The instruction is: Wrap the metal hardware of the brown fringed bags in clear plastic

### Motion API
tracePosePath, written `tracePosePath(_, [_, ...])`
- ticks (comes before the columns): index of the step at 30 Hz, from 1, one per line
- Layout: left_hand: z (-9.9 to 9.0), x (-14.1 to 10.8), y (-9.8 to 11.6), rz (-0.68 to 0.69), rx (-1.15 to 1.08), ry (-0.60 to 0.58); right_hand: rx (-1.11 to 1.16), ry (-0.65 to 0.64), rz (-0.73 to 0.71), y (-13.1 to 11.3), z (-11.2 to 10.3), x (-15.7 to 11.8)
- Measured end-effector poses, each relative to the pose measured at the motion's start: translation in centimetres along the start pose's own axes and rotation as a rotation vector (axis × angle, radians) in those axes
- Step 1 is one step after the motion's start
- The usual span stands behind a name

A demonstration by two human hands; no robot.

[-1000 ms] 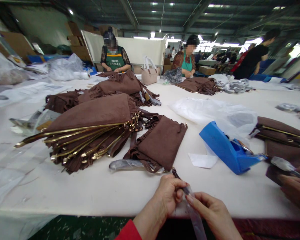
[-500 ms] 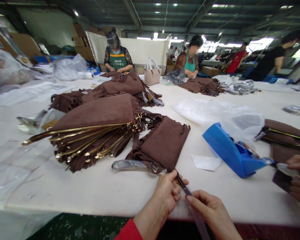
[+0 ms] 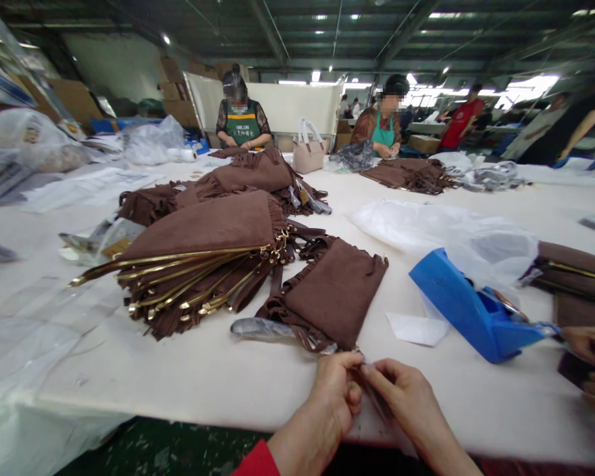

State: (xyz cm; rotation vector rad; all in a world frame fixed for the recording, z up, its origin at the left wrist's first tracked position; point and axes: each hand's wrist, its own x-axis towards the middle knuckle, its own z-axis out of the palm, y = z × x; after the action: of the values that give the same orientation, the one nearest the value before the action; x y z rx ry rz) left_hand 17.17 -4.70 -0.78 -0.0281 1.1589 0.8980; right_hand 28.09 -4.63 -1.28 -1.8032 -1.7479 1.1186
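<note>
A brown fringed bag (image 3: 334,287) lies on the table just beyond my hands, its near corner pointing at me. My left hand (image 3: 333,396) pinches a dark strap at that corner, close to a small metal fitting. Right beside it, the fingertips of my right hand (image 3: 401,393) close on the clear plastic sleeve (image 3: 377,403) around the strap. The sleeved strap trails down toward the table edge, partly hidden by my right hand. At the bag's left side lies a plastic-wrapped strap piece (image 3: 260,328).
Brown bags with gold zips (image 3: 203,231) are heaped to the left. On the right stand a blue box (image 3: 469,314), a white paper (image 3: 416,328) and clear plastic bags (image 3: 451,228). A co-worker's hands (image 3: 592,357) work at the right edge. Two people sit across the table (image 3: 178,383).
My right hand has slid up along the strap to meet my left hand, and the plastic sleeve has moved up with it. The whole view has shifted slightly.
</note>
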Motion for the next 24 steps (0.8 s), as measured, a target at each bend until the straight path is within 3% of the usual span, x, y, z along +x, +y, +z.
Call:
tracePosePath(4, [-2.3,-1.4,-0.5,0.021,0.105,0.016,0.074,-0.087,-0.012,-0.4,1.3,-1.4])
tracePosePath(10, [-6.5,-3.8,-1.0,0.18,0.182,0.077,0.427,-0.306,0.105,-1.4,4.2,-2.8])
tracePosePath(13, [-7.6,-4.3,-1.0,0.185,0.198,0.093,0.427,-0.353,0.079,-1.9,4.9,-2.8])
tracePosePath(16, [-8.2,-4.3,-1.6,0.212,0.198,0.022,0.434,-0.359,0.05,-2.1,5.2,-2.6])
tracePosePath(19, [-8.9,-4.4,-2.7,0.286,0.285,-0.025,0.522,-0.373,0.115,-1.8,5.4,-2.6])
tracePosePath(21, [-9.3,-4.6,-3.1,0.375,0.382,0.049,0.565,-0.374,0.169,-1.5,5.5,-2.7])
tracePosePath(24, [-9.7,-5.2,-2.9,0.659,0.643,0.248,0.573,-0.38,0.198,-1.1,5.5,-2.9])
